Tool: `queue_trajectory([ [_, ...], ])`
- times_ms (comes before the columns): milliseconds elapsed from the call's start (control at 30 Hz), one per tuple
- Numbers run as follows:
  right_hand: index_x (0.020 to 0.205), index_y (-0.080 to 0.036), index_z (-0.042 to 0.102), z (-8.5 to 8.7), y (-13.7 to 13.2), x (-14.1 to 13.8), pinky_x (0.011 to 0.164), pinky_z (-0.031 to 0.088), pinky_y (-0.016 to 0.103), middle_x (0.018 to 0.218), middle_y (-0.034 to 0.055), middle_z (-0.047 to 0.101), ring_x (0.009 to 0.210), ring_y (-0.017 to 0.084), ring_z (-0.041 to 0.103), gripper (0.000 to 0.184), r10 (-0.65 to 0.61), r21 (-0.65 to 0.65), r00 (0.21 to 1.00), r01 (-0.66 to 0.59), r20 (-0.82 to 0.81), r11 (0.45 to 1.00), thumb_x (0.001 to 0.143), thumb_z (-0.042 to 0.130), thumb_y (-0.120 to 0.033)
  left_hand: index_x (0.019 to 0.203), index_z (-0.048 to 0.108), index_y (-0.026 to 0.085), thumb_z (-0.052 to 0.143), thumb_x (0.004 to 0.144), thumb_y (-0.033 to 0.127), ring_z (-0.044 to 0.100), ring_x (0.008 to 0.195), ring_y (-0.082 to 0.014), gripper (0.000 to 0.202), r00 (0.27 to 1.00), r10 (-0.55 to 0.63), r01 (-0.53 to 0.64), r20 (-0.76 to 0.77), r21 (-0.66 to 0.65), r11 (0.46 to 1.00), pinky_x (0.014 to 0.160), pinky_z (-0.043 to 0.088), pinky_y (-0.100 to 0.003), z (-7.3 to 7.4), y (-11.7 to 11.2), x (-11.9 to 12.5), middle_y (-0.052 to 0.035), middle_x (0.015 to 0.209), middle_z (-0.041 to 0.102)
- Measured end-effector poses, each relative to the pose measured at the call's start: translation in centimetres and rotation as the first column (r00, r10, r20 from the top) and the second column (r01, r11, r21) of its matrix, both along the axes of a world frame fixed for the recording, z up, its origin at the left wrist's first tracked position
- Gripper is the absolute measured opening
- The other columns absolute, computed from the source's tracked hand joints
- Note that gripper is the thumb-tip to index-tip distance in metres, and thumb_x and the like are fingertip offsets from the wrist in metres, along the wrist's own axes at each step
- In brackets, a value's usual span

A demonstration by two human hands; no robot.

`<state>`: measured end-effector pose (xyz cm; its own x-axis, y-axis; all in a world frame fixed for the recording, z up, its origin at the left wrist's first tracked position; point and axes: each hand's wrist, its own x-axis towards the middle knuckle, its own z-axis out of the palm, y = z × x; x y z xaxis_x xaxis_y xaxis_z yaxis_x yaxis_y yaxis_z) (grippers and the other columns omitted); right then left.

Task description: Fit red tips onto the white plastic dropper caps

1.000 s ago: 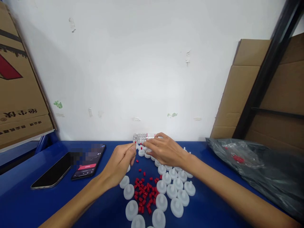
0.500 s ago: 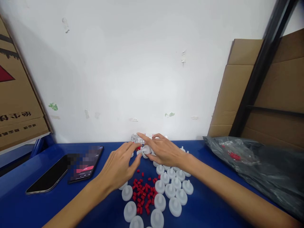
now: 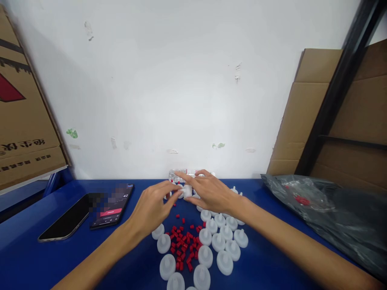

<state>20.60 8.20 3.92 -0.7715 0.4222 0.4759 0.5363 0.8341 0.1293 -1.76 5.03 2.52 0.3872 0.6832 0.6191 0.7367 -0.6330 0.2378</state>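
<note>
My right hand [image 3: 213,193] holds a white spouted cap [image 3: 188,191] by its round base between thumb and fingers, with the index finger stretched out above it. The cap lies on its side, its spout turned left. At that spout the thumb and index finger of my left hand [image 3: 157,201] are pinched together; whether a small red piece sits between them is hidden. Below the hands lies a loose heap of small red caps [image 3: 183,245]. More white spouted caps stand spout up around the heap, such as one in front [image 3: 202,277] and one at right [image 3: 225,262].
Two phones, one dark [image 3: 65,219] and one with a lit screen [image 3: 111,211], lie at left. Clear plastic packaging [image 3: 178,174] rests against the wall. A dark plastic bag [image 3: 338,213] covers the right side. Cardboard [image 3: 299,104] stands behind it.
My left fingertips have closed in on the spout, and the white cap has turned further onto its side. The whole view has shifted slightly.
</note>
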Motion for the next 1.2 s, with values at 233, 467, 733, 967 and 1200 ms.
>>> queue_trajectory([
  [233, 0.115, -0.017, 0.062, -0.1, 1.5, 1.5, 0.084, 0.044, 0.039, 0.085, 0.007, 0.071, 0.079, 0.022, 0.068, 0.032, -0.271, -0.026, 0.962, 0.271, -0.021, 0.962, 0.107, 0.037, -0.036, 0.11, 0.071, 0.021, 0.045, 0.101, 0.035, 0.069, 0.092, -0.0274, 0.031, 0.94, 0.304, -0.306, -0.157, 0.011, 0.952, 0.072, 0.049, -0.033, 0.9, 3.0, -4.2, -0.0085, 0.108, 0.073],
  [467, 0.096, -0.02, 0.065, -1.4, 2.4, 2.1, 0.076, 0.042, 0.035, 0.072, 0.0027, 0.066, 0.071, 0.02, 0.063, 0.044, -0.256, -0.057, 0.965, 0.259, 0.049, 0.964, 0.109, 0.028, -0.039, 0.1, 0.075, 0.022, 0.041, 0.093, 0.02, 0.071, 0.091, -0.0316, 0.035, 0.895, 0.321, -0.367, -0.311, -0.103, 0.924, 0.067, 0.049, -0.035, -1.4, 5.1, -6.4, -0.0122, 0.103, 0.075],
  [733, 0.069, -0.019, 0.061, -2.2, 2.2, 1.5, 0.075, 0.044, 0.036, 0.062, 0.0017, 0.063, 0.063, 0.018, 0.061, 0.053, -0.211, -0.058, 0.976, 0.214, 0.047, 0.975, 0.108, 0.031, -0.04, 0.111, 0.072, 0.026, 0.04, 0.096, 0.023, 0.07, 0.1, -0.0281, 0.035, 0.921, 0.21, -0.267, -0.329, -0.139, 0.954, 0.079, 0.051, -0.035, -1.4, 4.9, -5.9, -0.0076, 0.109, 0.074],
  [967, 0.108, -0.018, 0.063, 0.5, 0.5, 1.0, 0.081, 0.045, 0.039, 0.097, 0.0075, 0.071, 0.081, 0.022, 0.065, 0.03, -0.226, -0.012, 0.963, 0.226, -0.148, 0.974, 0.101, 0.053, -0.046, 0.116, 0.063, 0.021, 0.032, 0.101, 0.029, 0.063, 0.106, -0.0293, 0.035, 0.943, 0.288, -0.296, -0.168, -0.029, 0.955, 0.083, 0.048, -0.039, 0.9, 2.9, -4.1, -0.0097, 0.114, 0.069],
  [1200, 0.124, -0.021, 0.047, 0.4, -2.5, -1.5, 0.081, 0.05, 0.032, 0.108, 0.0051, 0.071, 0.096, 0.018, 0.068, 0.03, 0.036, -0.096, 0.992, -0.048, -0.122, 0.994, 0.099, 0.061, -0.031, 0.102, 0.061, 0.023, 0.04, 0.102, 0.034, 0.062, 0.084, -0.0201, 0.024, 0.996, -0.018, 0.011, -0.082, -0.081, 0.997, 0.074, 0.045, -0.032, 0.9, -0.3, -0.7, -0.0025, 0.093, 0.067],
])
